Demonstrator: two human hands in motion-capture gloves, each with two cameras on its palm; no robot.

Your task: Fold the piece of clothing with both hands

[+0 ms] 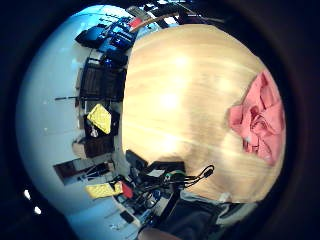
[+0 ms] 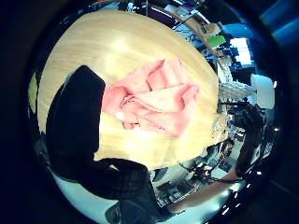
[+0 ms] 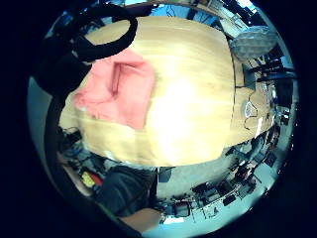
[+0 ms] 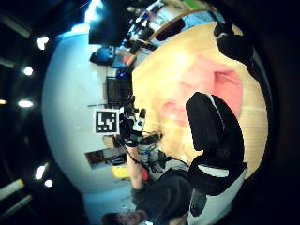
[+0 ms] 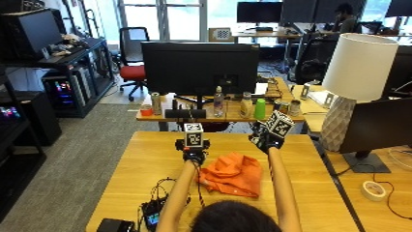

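A crumpled orange piece of clothing (image 5: 230, 180) is seen lying in a loose heap on the wooden counter (image 5: 128, 179), between the person's two outstretched forearms and close to the near edge. Neither of the hands is touching it. The left hand (image 5: 192, 153) is held above the counter just beyond the garment's far left corner; how far its fingers are spread cannot be told. The right hand (image 5: 266, 140) is raised higher and farther out, above the counter beyond the garment's right side; its fingers (image 4: 213, 126) are shown in the right thumb side palm view curving over the cloth with nothing gripped between them. In the left thumb side palm view the garment (image 2: 154, 98) is seen bunched in soft folds, with a thumb (image 2: 77, 116) passing in front of it. A tangle of black cable and a small device (image 5: 153, 216) lie on the counter by the left forearm. A white lamp (image 5: 351, 72) stands on the neighbouring desk to the right, and a dark monitor (image 5: 199, 67) is set on the desk beyond.
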